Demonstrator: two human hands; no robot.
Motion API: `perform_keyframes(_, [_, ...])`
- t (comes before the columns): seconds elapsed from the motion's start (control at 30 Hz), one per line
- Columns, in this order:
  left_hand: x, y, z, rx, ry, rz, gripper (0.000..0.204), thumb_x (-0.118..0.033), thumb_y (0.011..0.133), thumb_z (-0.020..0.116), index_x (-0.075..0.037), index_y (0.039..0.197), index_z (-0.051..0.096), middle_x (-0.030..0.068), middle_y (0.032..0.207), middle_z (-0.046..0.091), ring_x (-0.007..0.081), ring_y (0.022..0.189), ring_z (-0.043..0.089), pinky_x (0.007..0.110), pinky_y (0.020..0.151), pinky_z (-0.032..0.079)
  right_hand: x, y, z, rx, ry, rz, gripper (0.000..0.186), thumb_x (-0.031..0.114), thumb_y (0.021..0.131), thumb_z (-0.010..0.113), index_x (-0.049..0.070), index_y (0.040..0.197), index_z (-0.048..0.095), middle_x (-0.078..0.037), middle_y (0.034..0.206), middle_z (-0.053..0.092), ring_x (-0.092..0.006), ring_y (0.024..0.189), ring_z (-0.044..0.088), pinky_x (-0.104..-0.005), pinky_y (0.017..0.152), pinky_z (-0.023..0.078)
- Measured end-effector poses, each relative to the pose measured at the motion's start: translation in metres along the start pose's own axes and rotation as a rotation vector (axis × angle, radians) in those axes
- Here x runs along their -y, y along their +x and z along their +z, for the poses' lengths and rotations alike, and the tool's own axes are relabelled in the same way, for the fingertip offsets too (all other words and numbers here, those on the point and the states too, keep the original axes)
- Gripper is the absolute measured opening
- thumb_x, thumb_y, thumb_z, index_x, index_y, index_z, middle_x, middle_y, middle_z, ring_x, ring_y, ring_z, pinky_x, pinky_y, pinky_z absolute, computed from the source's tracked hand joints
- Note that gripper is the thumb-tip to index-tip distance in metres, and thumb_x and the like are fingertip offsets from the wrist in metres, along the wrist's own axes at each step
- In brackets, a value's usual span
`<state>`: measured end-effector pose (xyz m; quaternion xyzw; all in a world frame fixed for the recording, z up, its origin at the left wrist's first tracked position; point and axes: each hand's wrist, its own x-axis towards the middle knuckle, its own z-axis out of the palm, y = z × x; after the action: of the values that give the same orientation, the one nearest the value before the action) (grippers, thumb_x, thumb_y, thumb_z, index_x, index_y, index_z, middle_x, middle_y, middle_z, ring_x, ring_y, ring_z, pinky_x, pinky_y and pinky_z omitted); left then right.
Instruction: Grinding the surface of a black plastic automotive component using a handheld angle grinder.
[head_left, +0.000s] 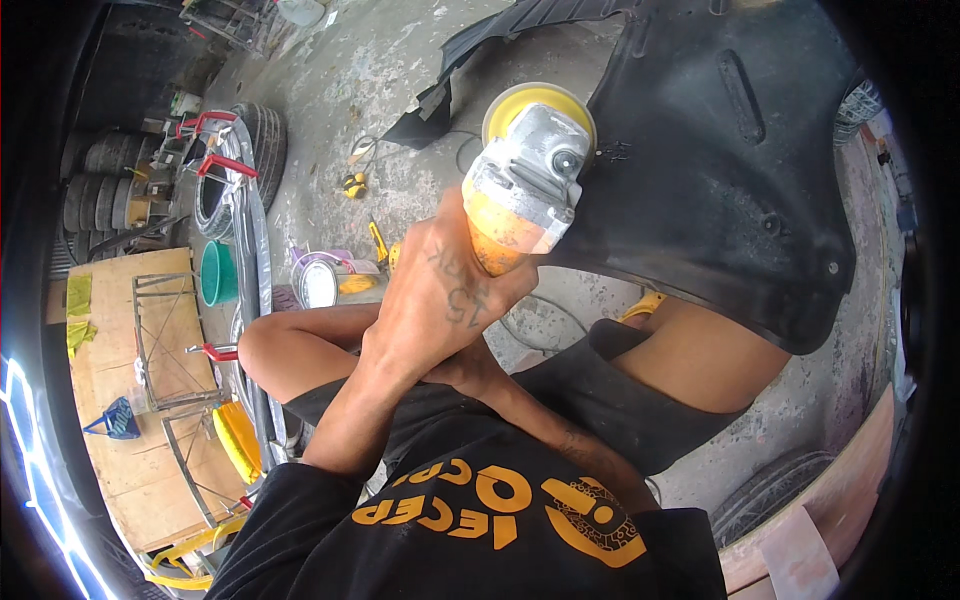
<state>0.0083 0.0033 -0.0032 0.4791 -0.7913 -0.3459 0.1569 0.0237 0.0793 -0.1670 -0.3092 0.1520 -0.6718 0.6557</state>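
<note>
My left hand is wrapped round the orange-and-silver body of a power sander, held upright in front of me with its round yellow pad at the top. My right hand is lower, behind my left wrist; its fingers are hidden, so I cannot make out what they grip. A large black molded plastic panel lies to the right of the sander, reaching over my right thigh, with a ribbed strip curving away at the top.
Red clamps grip a long wrapped strip at left, beside tires, a teal bucket and a plywood board. On the concrete floor lie cords, small yellow tools and a paint can. Another tire is lower right.
</note>
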Motion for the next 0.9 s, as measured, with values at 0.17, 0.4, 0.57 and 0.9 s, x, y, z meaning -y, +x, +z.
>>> perform_keyframes(0.17, [0.0019,-0.0008,0.0021,-0.016,0.059,0.032,0.045,-0.01,0.078,0.077,0.005,0.116,0.06,0.0155,0.088,0.075,0.0224,0.073,0.074,0.036,0.069,0.059,0.0052,-0.0009,0.0026,-0.022,-0.001,-0.005,0.105,0.016,0.07,0.094,0.008,0.155,0.032,-0.007,0.147,0.05,-0.0212,0.136,0.052,-0.0378,0.117,0.043])
perform_keyframes(0.4, [0.0012,-0.0014,0.0022,-0.01,0.054,0.023,0.046,-0.011,0.077,0.077,0.005,0.117,0.06,0.0161,0.089,0.075,0.0223,0.073,0.074,0.035,0.068,0.058,0.0,-0.0022,0.0004,0.009,-0.026,-0.025,0.104,0.011,0.073,0.092,0.01,0.156,0.031,-0.006,0.149,0.049,-0.021,0.138,0.051,-0.0374,0.118,0.043])
perform_keyframes(0.57, [0.0013,-0.0011,0.0027,0.005,0.041,0.003,0.047,-0.01,0.077,0.077,0.005,0.118,0.059,0.0161,0.089,0.075,0.0216,0.071,0.074,0.035,0.066,0.058,-0.0006,-0.0043,0.0034,-0.002,0.075,0.017,0.104,0.005,0.073,0.092,0.012,0.157,0.031,-0.006,0.15,0.049,-0.0202,0.139,0.051,-0.0367,0.118,0.044])
perform_keyframes(0.9, [-0.0027,-0.0012,0.0006,0.029,-0.003,-0.036,0.053,-0.013,0.078,0.077,0.006,0.122,0.056,0.0281,0.095,0.074,0.0466,0.093,0.073,0.047,0.083,0.058,0.0014,-0.0015,0.0013,0.021,0.086,-0.016,0.1,0.003,0.075,0.089,0.012,0.156,0.031,-0.006,0.147,0.051,-0.0171,0.135,0.054,-0.0323,0.111,0.049])
